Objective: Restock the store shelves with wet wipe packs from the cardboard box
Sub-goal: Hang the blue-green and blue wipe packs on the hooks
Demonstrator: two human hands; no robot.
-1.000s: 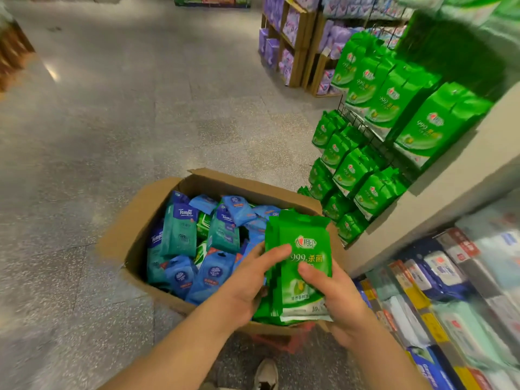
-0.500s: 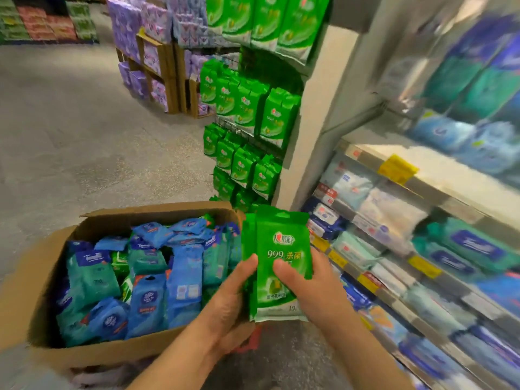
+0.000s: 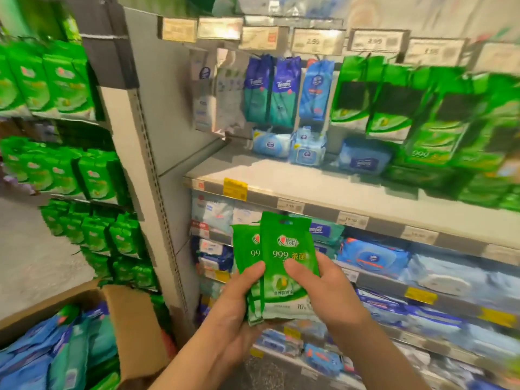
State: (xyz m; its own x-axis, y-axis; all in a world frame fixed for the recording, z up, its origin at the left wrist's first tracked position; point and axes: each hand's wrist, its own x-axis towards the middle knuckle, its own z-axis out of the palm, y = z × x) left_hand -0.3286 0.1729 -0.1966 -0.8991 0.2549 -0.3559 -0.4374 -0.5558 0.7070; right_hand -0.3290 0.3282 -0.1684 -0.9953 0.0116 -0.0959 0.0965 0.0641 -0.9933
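A small stack of green wet wipe packs (image 3: 284, 266) stands upright in front of the shelves, held between both hands. My left hand (image 3: 236, 313) grips the stack from the left, thumb across the front pack. My right hand (image 3: 329, 291) grips it from the right, thumb on the front too. The cardboard box (image 3: 135, 319) sits at the lower left, with blue and teal packs (image 3: 56, 353) filling it. Matching green packs (image 3: 394, 108) hang on hooks at the upper right of the shelf unit.
A grey shelf board (image 3: 295, 175) carries blue packs at its back. Lower shelves (image 3: 394, 280) hold blue and white packs. A side rack (image 3: 70, 175) on the left is full of green packs. Grey floor (image 3: 28, 249) shows at the left.
My view has swung up and right from the box to the shelves. Both hands have kept hold of the green packs and lifted them in front of the shelf edge.
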